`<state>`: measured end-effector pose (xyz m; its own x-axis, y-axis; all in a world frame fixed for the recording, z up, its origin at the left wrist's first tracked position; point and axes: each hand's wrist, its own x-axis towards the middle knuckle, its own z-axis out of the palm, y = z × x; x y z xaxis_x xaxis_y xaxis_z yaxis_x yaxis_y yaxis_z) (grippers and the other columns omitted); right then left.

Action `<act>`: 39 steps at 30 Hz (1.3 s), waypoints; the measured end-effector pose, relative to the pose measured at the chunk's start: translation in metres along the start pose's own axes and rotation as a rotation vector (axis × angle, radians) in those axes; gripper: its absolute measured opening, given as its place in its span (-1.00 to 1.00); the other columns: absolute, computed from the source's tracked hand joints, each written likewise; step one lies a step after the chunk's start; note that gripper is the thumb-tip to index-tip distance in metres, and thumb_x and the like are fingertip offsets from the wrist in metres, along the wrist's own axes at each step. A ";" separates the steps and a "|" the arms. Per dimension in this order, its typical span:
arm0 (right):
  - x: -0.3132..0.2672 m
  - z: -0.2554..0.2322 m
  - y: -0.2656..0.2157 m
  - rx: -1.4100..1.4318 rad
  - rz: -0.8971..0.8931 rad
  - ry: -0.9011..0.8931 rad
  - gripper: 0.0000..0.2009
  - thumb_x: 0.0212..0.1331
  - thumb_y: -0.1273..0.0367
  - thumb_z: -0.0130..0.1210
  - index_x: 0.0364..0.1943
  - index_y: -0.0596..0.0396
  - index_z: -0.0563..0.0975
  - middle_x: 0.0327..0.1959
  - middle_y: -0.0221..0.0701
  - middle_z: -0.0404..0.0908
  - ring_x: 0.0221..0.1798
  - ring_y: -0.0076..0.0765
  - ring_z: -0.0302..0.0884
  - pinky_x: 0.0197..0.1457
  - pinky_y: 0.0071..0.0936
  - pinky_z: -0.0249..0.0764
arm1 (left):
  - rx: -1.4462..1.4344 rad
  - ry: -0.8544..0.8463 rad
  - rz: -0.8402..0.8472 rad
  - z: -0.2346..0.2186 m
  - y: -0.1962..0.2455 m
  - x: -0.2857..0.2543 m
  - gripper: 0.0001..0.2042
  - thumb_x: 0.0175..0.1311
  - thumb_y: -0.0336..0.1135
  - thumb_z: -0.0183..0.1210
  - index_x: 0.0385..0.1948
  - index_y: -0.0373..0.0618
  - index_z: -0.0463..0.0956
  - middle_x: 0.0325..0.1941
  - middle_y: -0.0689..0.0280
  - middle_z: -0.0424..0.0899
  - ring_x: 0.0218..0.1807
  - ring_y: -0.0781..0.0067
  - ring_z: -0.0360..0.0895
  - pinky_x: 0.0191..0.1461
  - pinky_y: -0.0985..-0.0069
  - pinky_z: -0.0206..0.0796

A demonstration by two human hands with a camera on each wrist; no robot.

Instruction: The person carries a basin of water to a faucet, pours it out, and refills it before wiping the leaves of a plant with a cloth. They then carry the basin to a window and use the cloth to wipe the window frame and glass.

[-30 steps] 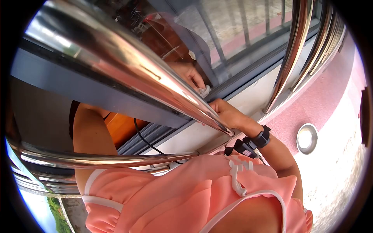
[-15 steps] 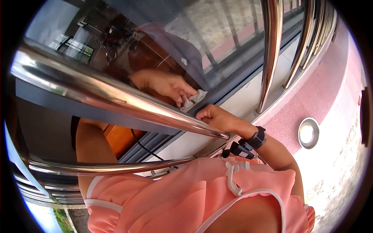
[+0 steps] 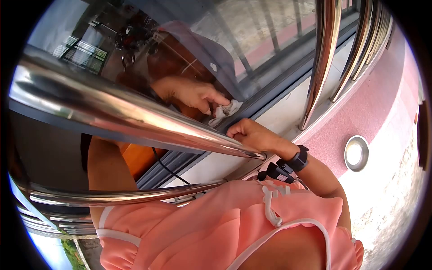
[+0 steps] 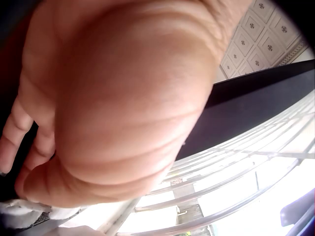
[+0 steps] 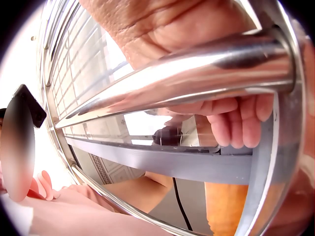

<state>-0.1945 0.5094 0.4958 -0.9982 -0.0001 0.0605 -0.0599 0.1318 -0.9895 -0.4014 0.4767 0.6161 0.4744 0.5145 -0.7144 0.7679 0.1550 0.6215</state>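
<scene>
Behind the window glass (image 3: 265, 49), my left hand (image 3: 191, 94) pinches a crumpled white cloth (image 3: 227, 111) low by the window frame. The left forearm reaches in past the shiny bars and partly disappears behind the grey frame. In the left wrist view, the palm fills much of the picture, with white cloth (image 4: 24, 215) under the fingers at the lower left. On the outside, my right hand (image 3: 254, 137) holds the thick metal bar (image 3: 135, 114) near its end. The right wrist view has the palm above this bar (image 5: 197, 69) and the fingers (image 5: 236, 123) curling below it.
More curved metal bars (image 3: 321, 63) line the window at the right, and a lower bar (image 3: 130, 197) crosses by my chest. A round metal bowl (image 3: 356, 153) is on the ground at the right. A black cable (image 3: 168, 168) hangs over the window track.
The head view has shifted, and the left hand now shows more fully above the bar. Its cloth sits a little lower and further left than a second ago. My right hand stays at the bar.
</scene>
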 end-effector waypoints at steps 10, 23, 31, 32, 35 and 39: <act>0.003 -0.001 0.003 0.034 -0.007 -0.009 -0.78 -0.09 0.58 -0.15 -0.42 0.24 0.56 -0.57 -0.38 0.55 -0.43 -0.54 0.45 -0.29 -0.55 0.37 | 0.103 -0.108 0.054 0.001 0.014 -0.001 -0.64 -0.08 -0.59 0.00 -0.13 -0.32 0.44 -0.33 0.17 0.53 -0.24 0.35 0.50 -0.14 0.49 0.28; 0.002 -0.002 0.006 0.056 0.022 -0.030 -0.69 -0.17 0.65 -0.18 -0.36 0.25 0.58 -0.49 -0.26 0.59 -0.33 -0.42 0.55 -0.22 -0.52 0.40 | -0.350 -0.195 -0.118 0.007 0.004 -0.010 -0.71 0.11 -0.57 0.03 -0.09 -0.44 0.41 -0.23 0.26 0.51 -0.13 0.53 0.42 -0.07 0.64 0.24; 0.000 0.001 0.005 0.188 -0.050 0.027 -0.70 -0.16 0.67 -0.20 -0.36 0.29 0.57 -0.47 -0.32 0.60 -0.36 -0.55 0.51 -0.25 -0.60 0.39 | -0.329 -0.089 -0.159 -0.001 0.005 -0.007 -0.71 0.14 -0.41 0.17 -0.16 -0.43 0.45 -0.37 0.28 0.58 -0.32 0.58 0.51 -0.13 0.65 0.33; -0.001 0.001 0.004 0.194 -0.052 0.031 -0.70 -0.16 0.67 -0.20 -0.36 0.30 0.57 -0.47 -0.33 0.60 -0.36 -0.57 0.51 -0.25 -0.60 0.39 | -0.300 -0.107 -0.178 -0.005 0.006 -0.010 -0.75 0.13 -0.38 0.19 -0.26 -0.40 0.48 -0.39 0.28 0.58 -0.33 0.58 0.52 -0.17 0.63 0.35; 0.000 0.004 0.004 0.220 -0.035 0.037 -0.76 -0.08 0.65 -0.12 -0.35 0.28 0.57 -0.48 -0.37 0.61 -0.38 -0.62 0.48 -0.27 -0.62 0.39 | -0.355 -0.113 -0.146 -0.014 -0.009 -0.022 -0.77 0.13 -0.35 0.19 -0.30 -0.37 0.50 -0.42 0.29 0.58 -0.34 0.58 0.52 -0.22 0.64 0.34; 0.002 0.007 0.010 0.186 -0.022 0.026 -0.85 -0.03 0.55 0.04 -0.35 0.26 0.57 -0.57 -0.46 0.55 -0.48 -0.67 0.39 -0.39 -0.62 0.34 | -0.379 -0.060 -0.134 -0.017 -0.014 -0.040 -0.82 0.12 -0.40 0.19 -0.32 -0.34 0.49 -0.40 0.26 0.60 -0.33 0.57 0.56 -0.24 0.64 0.42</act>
<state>-0.1976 0.5041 0.4855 -0.9962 0.0247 0.0830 -0.0842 -0.0535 -0.9950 -0.4385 0.4687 0.6412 0.4135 0.4205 -0.8076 0.6169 0.5229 0.5882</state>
